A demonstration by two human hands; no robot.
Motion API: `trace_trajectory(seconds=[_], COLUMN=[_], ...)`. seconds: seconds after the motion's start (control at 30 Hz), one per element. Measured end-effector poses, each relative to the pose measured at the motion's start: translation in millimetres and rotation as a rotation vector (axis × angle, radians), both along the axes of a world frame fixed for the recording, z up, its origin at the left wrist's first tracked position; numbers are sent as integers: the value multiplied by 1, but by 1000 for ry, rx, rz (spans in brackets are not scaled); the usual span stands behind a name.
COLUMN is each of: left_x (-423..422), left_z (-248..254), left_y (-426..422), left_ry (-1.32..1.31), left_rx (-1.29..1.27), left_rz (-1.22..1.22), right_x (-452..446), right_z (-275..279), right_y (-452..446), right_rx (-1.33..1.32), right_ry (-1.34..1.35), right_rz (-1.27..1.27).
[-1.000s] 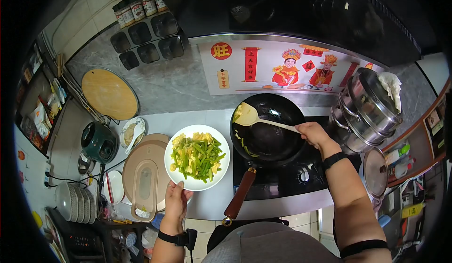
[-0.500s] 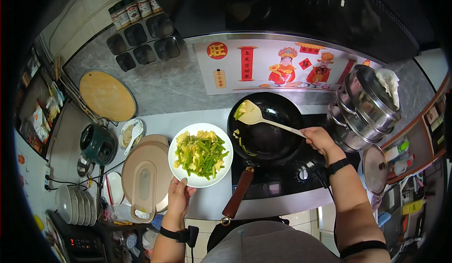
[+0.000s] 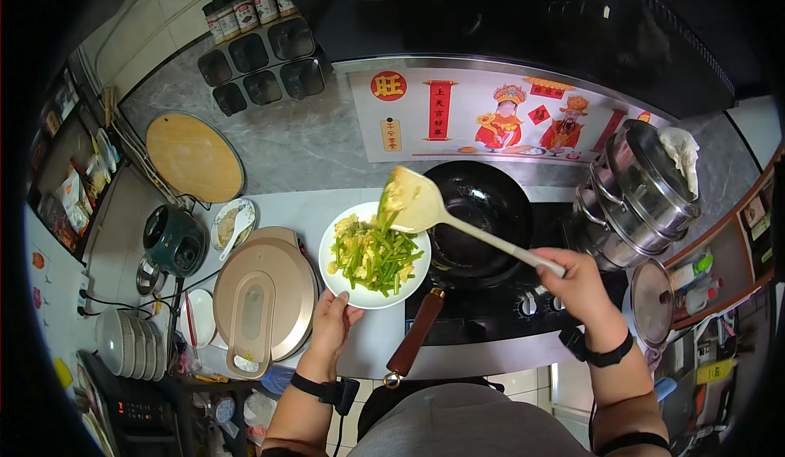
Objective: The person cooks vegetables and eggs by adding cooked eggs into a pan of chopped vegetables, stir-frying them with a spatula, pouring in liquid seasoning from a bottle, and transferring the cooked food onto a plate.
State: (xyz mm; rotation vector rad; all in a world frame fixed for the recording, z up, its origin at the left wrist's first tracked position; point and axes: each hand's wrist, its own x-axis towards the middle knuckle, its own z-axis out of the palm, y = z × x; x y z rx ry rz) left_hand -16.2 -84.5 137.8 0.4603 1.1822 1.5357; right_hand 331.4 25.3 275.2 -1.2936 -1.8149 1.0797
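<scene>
My left hand [image 3: 334, 326] grips the near rim of a white plate [image 3: 383, 300] heaped with cooked egg and green vegetable stems [image 3: 372, 257]. In my right hand [image 3: 572, 284] is the handle end of a cream-coloured spatula [image 3: 421, 208]. Its blade is tilted over the far right edge of the plate, with some egg and green pieces hanging at its left side above the heap. Behind and to the right sits a black wok [image 3: 482, 240] on the stove, its brown wooden handle [image 3: 419, 330] pointing toward me. The spatula partly hides the wok's left side.
A beige round appliance [image 3: 266, 293] stands left of the plate. Beyond it are a bowl with a white spoon [image 3: 235, 230] and a dark green cooker [image 3: 173, 240]. Stacked steel steamers [image 3: 642, 191] stand at the right, a glass lid [image 3: 652, 302] nearer me.
The spatula has moved left from inside the wok to above the plate, carrying egg and stems. My left hand has brought the plate right and slightly up, against the wok's side.
</scene>
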Motion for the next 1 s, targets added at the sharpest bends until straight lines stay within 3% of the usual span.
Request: trace_trajectory(seconds=[0.03,0.1,0.17,0.33,0.47,0.57,0.67,0.8,1.0], left_x=[1,3,5,5,7,7,6,1,-14], left_z=[0,1,2,2,3,2,4,8,15], left_y=[1,1,1,-3,-3,-5,-9,-16,-29], left_ry=[4,4,4,-4,1,-4,-15,-29,14], left_rx=[-3,2,7,18,21,-3,9,31,25], left_rz=[-1,-2,-4,-8,-13,4,-1,27,104], right_x=[-6,-18,-24,-21,-17,-13,1,31,54], right_z=[3,2,2,2,3,0,9,9,25], right_y=[-9,-21,-27,-39,-34,-26,-15,20,54], right_rx=[36,539,787,951,950,744,26,-36,81], right_ry=[-53,-185,-312,-446,-421,-277,-29,-117,-558], right_rz=[-8,56,79,78,57,32,-59,-22,75])
